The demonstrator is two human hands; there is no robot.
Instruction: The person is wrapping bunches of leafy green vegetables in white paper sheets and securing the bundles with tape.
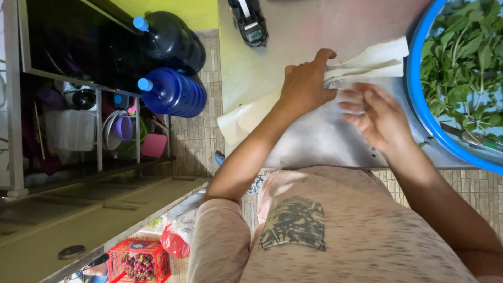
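Note:
A long sheet of pale paper [246, 112] lies across the grey metal table [314, 141]. My left hand [306, 84] presses down on its middle, fingers bunching the paper. My right hand [380, 118] hovers just right of it, fingers spread and blurred, touching the paper's crumpled part; it grips nothing that I can make out. The paper's far end [380, 57] reaches toward a blue basin.
A blue basin [427, 110] full of green leafy stems sits at the table's right, with a utensil in it. A black tape dispenser [250, 23] stands at the table's far edge. Two blue water jugs [173, 91], a dish rack and a red crate stand left.

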